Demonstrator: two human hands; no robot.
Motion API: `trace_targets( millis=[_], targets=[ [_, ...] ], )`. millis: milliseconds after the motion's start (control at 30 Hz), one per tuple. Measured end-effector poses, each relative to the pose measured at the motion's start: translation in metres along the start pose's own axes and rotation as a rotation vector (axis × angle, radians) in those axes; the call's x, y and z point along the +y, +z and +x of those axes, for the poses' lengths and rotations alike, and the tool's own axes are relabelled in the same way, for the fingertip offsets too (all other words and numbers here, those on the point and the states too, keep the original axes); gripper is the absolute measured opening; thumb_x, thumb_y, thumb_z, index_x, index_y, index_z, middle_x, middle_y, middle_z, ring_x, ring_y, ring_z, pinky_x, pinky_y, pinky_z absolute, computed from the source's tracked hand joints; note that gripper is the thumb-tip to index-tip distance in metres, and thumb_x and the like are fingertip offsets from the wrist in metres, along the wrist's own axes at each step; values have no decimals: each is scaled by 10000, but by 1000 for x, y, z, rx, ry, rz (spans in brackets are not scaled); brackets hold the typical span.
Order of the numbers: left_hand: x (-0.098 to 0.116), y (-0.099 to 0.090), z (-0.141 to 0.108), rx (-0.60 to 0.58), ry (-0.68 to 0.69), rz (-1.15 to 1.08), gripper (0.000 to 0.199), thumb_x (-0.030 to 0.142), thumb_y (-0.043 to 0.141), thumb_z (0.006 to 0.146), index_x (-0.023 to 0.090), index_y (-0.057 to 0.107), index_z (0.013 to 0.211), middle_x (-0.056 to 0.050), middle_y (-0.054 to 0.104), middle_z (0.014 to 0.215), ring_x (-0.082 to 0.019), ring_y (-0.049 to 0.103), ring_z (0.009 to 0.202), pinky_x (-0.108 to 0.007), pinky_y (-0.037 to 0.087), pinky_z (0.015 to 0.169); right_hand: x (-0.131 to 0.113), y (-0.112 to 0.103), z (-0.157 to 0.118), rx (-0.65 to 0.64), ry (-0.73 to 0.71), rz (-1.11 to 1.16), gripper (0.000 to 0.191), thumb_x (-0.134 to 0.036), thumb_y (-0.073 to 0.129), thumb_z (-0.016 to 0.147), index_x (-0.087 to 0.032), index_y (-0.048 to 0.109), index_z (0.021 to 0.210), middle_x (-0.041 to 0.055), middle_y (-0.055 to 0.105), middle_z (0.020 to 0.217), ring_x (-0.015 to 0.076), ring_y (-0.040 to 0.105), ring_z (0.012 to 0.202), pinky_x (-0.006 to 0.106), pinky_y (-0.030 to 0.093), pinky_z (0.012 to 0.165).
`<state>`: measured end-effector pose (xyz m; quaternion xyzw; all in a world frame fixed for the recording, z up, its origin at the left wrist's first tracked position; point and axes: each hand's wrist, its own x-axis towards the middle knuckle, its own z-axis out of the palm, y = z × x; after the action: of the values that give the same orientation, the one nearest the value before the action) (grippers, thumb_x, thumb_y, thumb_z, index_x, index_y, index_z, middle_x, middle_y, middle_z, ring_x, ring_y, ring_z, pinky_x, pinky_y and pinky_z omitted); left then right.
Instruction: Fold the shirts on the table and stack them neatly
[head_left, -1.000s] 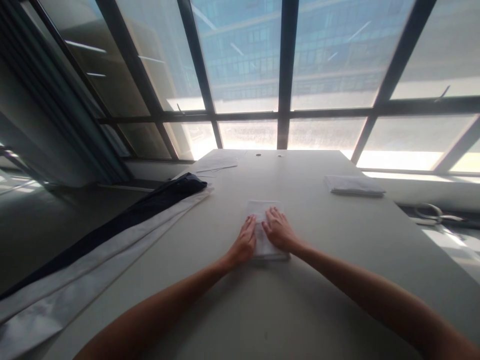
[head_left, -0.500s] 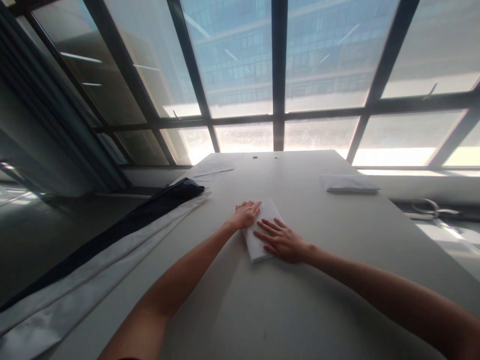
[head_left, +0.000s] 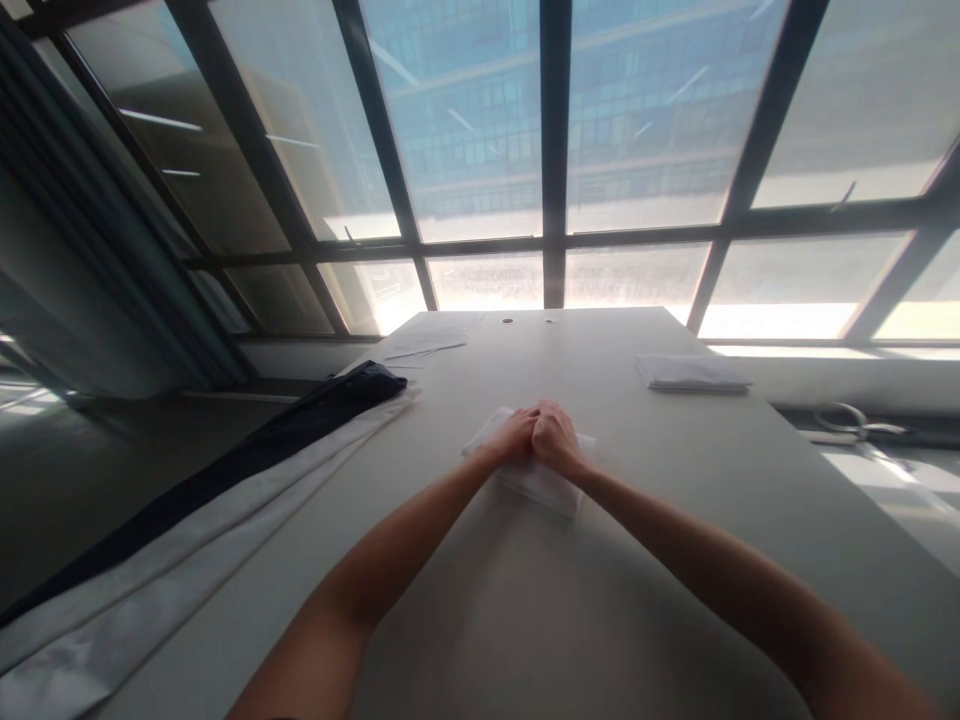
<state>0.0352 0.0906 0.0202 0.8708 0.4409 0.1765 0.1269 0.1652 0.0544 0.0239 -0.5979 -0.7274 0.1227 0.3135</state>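
Observation:
Both hands meet over a folded white cloth (head_left: 546, 488) in the middle of the white table (head_left: 450, 600). My left hand (head_left: 516, 436) is closed at the cloth's upper part, its fingertips hidden against my right hand. My right hand (head_left: 556, 438) has its fingers curled down onto the cloth, knuckles up, touching the left. Corners of the cloth stick out to the left, to the right and toward me; its edges look smeared by motion.
A flat folded white cloth stack (head_left: 694, 373) lies at the table's right. White sheets (head_left: 425, 342) are at the far left. Dark fabric (head_left: 300, 420) and long white fabric (head_left: 225, 520) run along the left edge. Windows stand behind; a metal frame (head_left: 862, 425) is at right.
My hands have gone from lying flat and spread on the cloth to closed together on it. The cloth has turned, its corners now pointing left and right.

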Motion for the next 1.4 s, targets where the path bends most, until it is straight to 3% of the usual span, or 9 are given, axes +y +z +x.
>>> trace_targets(
  millis=[133, 267, 533, 767, 900, 1033, 1133, 1267, 1400],
  targets=[
    [-16, 25, -4, -88, 38, 61, 622, 298, 654, 865, 138, 534, 1455, -165, 435, 1565, -331, 363, 1464, -419, 172, 1233, -15, 27, -21, -39, -4, -68, 617, -387, 327, 1049, -3, 377, 1528, 243, 381, 1577, 303, 288, 1493, 424, 180, 1218],
    [-36, 16, -20, -59, -66, 131, 566, 338, 374, 1018, 123, 409, 1541, -155, 354, 1613, -297, 245, 1523, -489, 130, 1239, 3, 23, -35, -103, 11, -183, 812, -604, 307, 1014, 19, 340, 1534, 271, 360, 1578, 335, 270, 1493, 438, 147, 1215],
    [-72, -8, -27, -181, -353, 170, 638, 365, 186, 1036, 74, 229, 1602, -161, 201, 1665, -290, 160, 1547, -541, 154, 1223, 39, -6, -44, -132, 123, -237, 823, -578, 328, 995, 51, 338, 1526, 269, 323, 1598, 345, 226, 1510, 444, 124, 1225],
    [-81, -13, -39, -10, -463, -80, 585, 362, 355, 990, 121, 424, 1518, -146, 335, 1620, -269, 240, 1529, -485, 127, 1238, 94, -30, -52, -123, 181, -224, 806, -549, 291, 1012, 59, 296, 1541, 262, 270, 1623, 320, 180, 1533, 434, 99, 1242],
    [-88, -35, -57, 110, -515, -147, 555, 410, 405, 965, 111, 548, 1410, -186, 514, 1500, -275, 423, 1440, -397, 324, 1168, 116, -44, -59, 5, 205, 21, 684, -462, 303, 1010, -14, 391, 1520, 214, 375, 1590, 278, 285, 1504, 409, 189, 1236],
    [-86, -61, -76, 134, -616, -303, 511, 474, 548, 883, 126, 657, 1242, -164, 722, 1170, -286, 679, 1096, -341, 541, 880, 97, -51, -73, 107, 243, 375, 553, -328, 407, 926, -93, 560, 1403, 191, 553, 1453, 283, 504, 1354, 422, 347, 1167],
    [-76, -73, -83, 10, -677, -492, 457, 507, 731, 741, 133, 733, 1003, -95, 738, 886, -243, 694, 811, -302, 548, 689, 67, -59, -89, -60, 249, 689, 467, -273, 501, 822, -178, 672, 1246, 117, 699, 1248, 287, 631, 1161, 419, 480, 1033],
    [-59, -80, -80, -167, -682, -574, 436, 527, 847, 606, 148, 747, 798, -20, 657, 687, -189, 614, 681, -260, 501, 611, 37, -76, -105, -321, 373, 1075, 288, -262, 547, 770, -191, 708, 998, 68, 736, 997, 236, 671, 969, 359, 532, 897],
    [-48, -82, -73, -295, -673, -681, 430, 516, 862, 609, 125, 723, 723, -25, 638, 641, -175, 585, 630, -243, 441, 553, 32, -85, -103, -307, 572, 1245, 97, -255, 618, 745, -186, 641, 809, 58, 685, 864, 193, 648, 833, 332, 532, 825]
  ],
)
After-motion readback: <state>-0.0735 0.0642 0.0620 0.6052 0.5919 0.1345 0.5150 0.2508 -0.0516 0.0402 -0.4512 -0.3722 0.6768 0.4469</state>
